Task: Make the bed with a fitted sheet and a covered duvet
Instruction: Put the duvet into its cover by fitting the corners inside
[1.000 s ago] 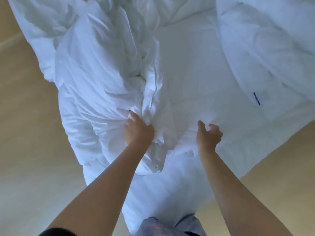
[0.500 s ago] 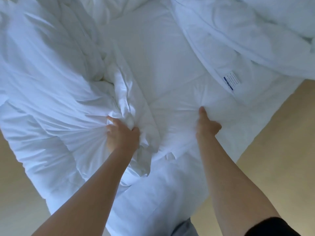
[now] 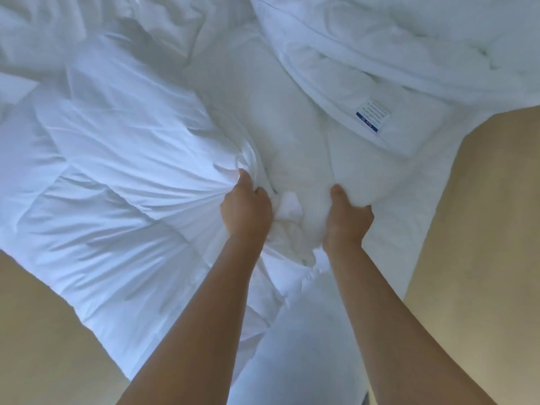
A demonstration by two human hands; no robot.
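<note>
A white duvet cover (image 3: 122,182) lies bunched and creased over the left of the bed. My left hand (image 3: 247,210) grips a gathered fold of it, with creases fanning out to the left. The white quilted duvet (image 3: 295,121) lies beside it in the middle, and my right hand (image 3: 346,217) grips its near edge, thumb on top. The two hands are close together, with crumpled white fabric between them. A folded part of the duvet with a white and blue care label (image 3: 372,115) lies at the upper right.
Tan floor (image 3: 479,229) shows to the right of the bed corner and also at the lower left (image 3: 43,331). White bedding hangs down over the bed's near corner (image 3: 292,346) between my forearms.
Both hands have drawn nearer to each other, pulling the cover and the duvet edge together. The view has shifted, so the labelled fold sits further right.
</note>
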